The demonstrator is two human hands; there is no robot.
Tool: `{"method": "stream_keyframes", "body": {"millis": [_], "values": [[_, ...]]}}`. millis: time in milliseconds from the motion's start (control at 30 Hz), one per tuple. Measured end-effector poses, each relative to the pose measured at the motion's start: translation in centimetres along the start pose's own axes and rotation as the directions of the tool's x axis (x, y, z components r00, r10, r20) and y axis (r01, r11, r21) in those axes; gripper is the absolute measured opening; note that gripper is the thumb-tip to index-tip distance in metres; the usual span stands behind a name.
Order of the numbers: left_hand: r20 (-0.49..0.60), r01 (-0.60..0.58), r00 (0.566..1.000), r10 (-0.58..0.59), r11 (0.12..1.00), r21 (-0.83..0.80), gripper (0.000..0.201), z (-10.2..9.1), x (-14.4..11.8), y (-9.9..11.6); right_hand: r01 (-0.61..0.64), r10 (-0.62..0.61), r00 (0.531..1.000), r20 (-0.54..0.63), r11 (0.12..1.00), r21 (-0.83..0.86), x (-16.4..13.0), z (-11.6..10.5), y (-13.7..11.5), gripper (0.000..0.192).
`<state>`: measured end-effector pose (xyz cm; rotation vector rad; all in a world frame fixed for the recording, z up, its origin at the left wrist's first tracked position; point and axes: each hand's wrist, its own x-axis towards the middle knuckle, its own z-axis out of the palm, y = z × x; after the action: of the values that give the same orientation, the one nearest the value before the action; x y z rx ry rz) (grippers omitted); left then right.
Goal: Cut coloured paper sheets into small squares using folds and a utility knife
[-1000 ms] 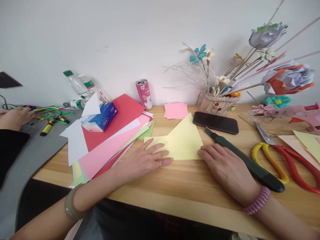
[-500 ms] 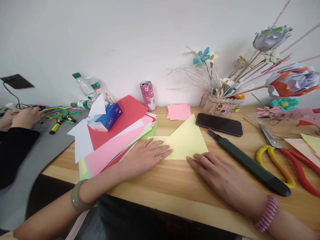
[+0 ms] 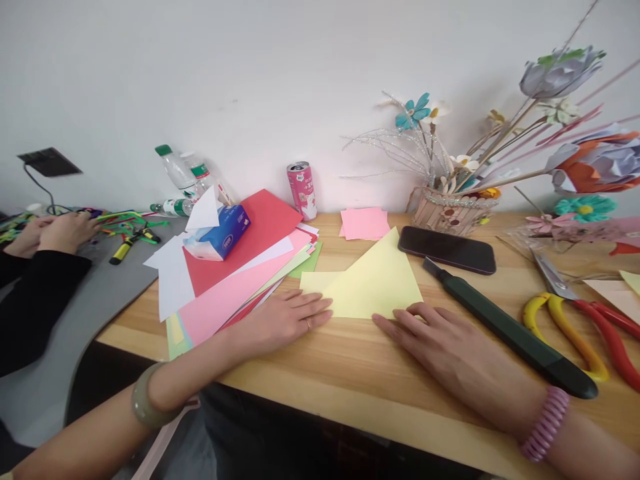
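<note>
Since a moment ago, the right hand (image 3: pixel 445 347) has been sliding leftward along the near edge of the yellow paper (image 3: pixel 373 287), while the left hand (image 3: pixel 280 320) has drawn back a little toward the near left corner. Both hands are lying flat, fingers spread and released, gripping nothing, their fingertips pressing the folded sheet onto the wooden table (image 3: pixel 350 373). The paper is lying at the table's middle, just near of the black phone (image 3: pixel 447 249) and left of the dark utility knife (image 3: pixel 510 330), with the stack of coloured sheets (image 3: pixel 235 287) to its left. By the look of it, the person is creasing the fold; the next move probably calls for holding the sheet down while a finger is running the crease. At far left, another person's hands (image 3: pixel 55 230) are working among pipe cleaners.
</note>
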<state>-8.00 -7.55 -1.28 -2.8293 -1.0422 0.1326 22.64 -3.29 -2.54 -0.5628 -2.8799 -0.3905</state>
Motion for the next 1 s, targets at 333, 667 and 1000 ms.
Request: {"method": "stream_keyframes", "body": {"millis": [333,667,1000], "values": [[-0.036,0.024,0.999,-0.023,0.999,0.036,0.041,0.2,-3.5,-0.9,0.001,-0.001,1.0,-0.015,1.0,0.021,-0.1,0.0,0.2,0.051],[-0.167,0.085,0.981,-0.099,0.993,-0.087,0.033,0.1,-2.8,-1.1,0.013,-0.013,1.0,-0.027,1.0,0.006,0.1,-0.1,0.2,0.046],[-0.254,0.033,0.966,-0.039,0.999,-0.03,0.025,-0.9,-1.2,-1.2,0.15,-0.156,0.986,-0.061,0.983,-0.103,2.9,-1.0,1.9,0.024]]}}
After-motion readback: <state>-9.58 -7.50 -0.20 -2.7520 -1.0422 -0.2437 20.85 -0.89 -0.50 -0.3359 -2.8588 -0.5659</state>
